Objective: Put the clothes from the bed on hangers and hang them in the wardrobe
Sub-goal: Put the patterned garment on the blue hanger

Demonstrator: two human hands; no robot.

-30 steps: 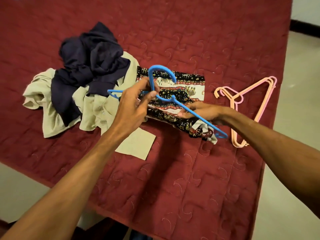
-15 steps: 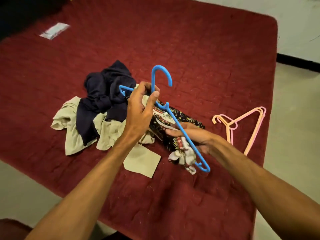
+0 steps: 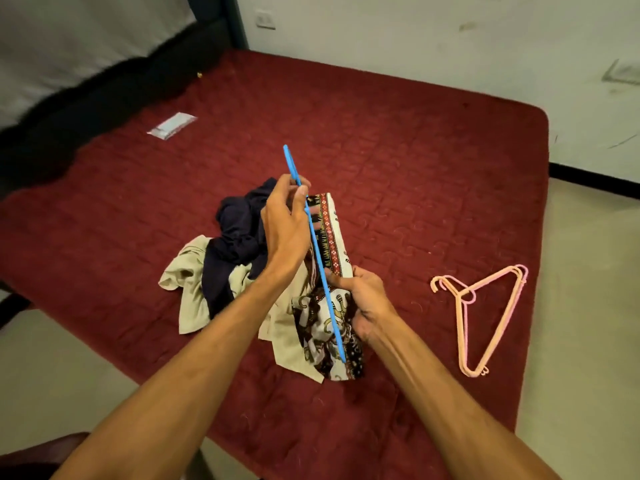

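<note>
Red quilted bed (image 3: 415, 150) against a marked white wall (image 3: 415, 39), dark headboard (image 3: 104, 88) at the left, pale floor (image 3: 588, 341) to the right. On the cover: a small packet (image 3: 171, 125) near the headboard, stacked pink hangers (image 3: 485, 317) by the right edge, a navy garment (image 3: 235, 244) heaped over a beige garment (image 3: 194, 292). Turned edge-on since half a second ago: the blue hanger (image 3: 313, 237). Raised and stretched alongside it: the patterned garment (image 3: 332, 244). Left hand (image 3: 285, 226) pinching the hanger's upper end. Right hand (image 3: 363, 299) clenched round the patterned garment beside the hanger's lower half, above the heap.
</note>
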